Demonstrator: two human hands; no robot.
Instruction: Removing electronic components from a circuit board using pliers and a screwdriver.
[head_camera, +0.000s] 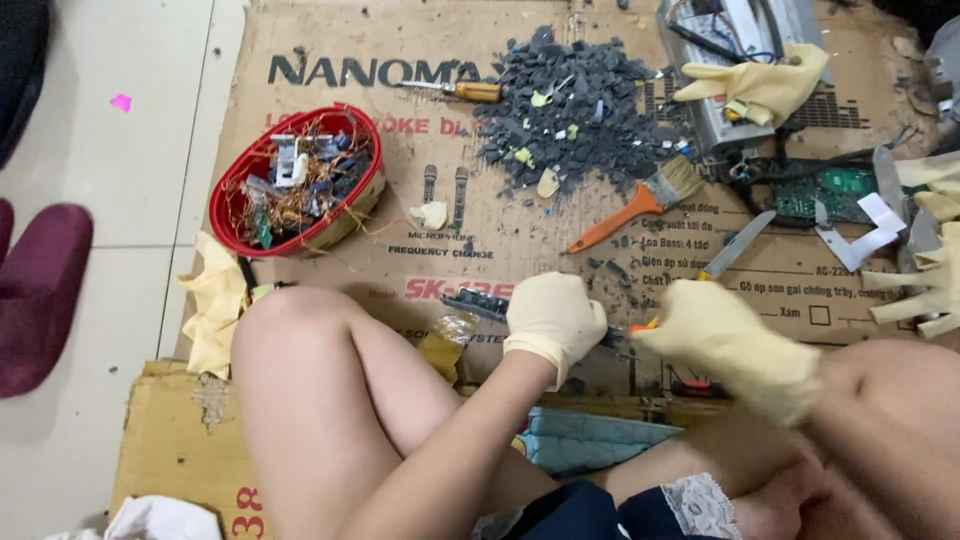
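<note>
Dark component (478, 302) is sitting clamped in the gloved left hand (553, 318), fingers curling tight around it, probably to steady it; it is sticking out at nine o'clock from the fist. Right hand (728, 342) is gripping an orange-handled tool (642, 324), its tip meeting the piece at the left hand's three o'clock.

Matt cream rubber gloves cover both hands: left (553, 318), right (722, 340). The cardboard (420, 215) looks rough and dull, the red plastic bowl (297, 180) glossy. The brush (640, 203) has a smooth orange plastic handle.
</note>
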